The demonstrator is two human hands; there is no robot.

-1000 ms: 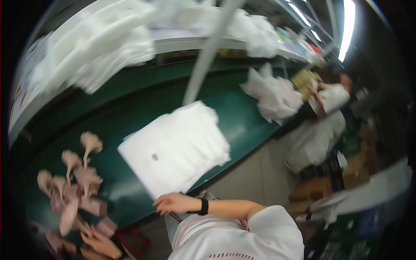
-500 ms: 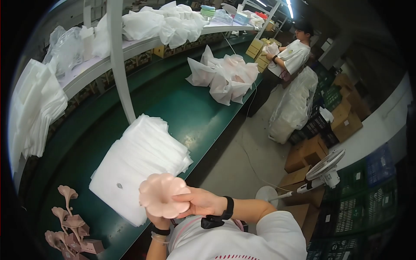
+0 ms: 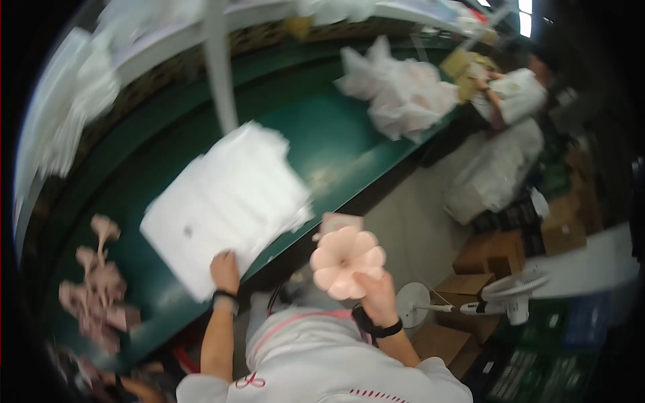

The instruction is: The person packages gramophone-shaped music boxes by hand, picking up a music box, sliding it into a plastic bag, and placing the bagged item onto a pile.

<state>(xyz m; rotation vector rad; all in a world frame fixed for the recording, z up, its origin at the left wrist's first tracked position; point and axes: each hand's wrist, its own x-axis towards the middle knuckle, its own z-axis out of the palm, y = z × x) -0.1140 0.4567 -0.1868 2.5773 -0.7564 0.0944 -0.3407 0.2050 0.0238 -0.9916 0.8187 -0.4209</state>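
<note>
My right hand (image 3: 377, 295) holds a pink gramophone-shaped ornament (image 3: 348, 258) over the floor, beside the bench edge. Its scalloped flower horn faces up, with the thumb on the rim and a square pink base showing behind. At the near edge of a stack of white foam bags (image 3: 228, 195), my left hand (image 3: 225, 270) has its fingers curled on the top bag; blur softens the fingertips. Several similar pink ornaments (image 3: 101, 289) with box-like bases stand together at the left of the green bench (image 3: 322, 151).
Wrapped pale bundles (image 3: 403, 91) lie farther along the bench. A shelf post (image 3: 218, 67) rises behind the stack. Right of me are a white fan (image 3: 507, 292), cartons (image 3: 487, 255) and crates. A co-worker (image 3: 510, 97) stands at the far end; another person's arm (image 3: 138, 388) shows lower left.
My left hand has left the ornament and moved to the foam stack. My right hand has carried the ornament rightward, away from the bench. The whole view has shifted.
</note>
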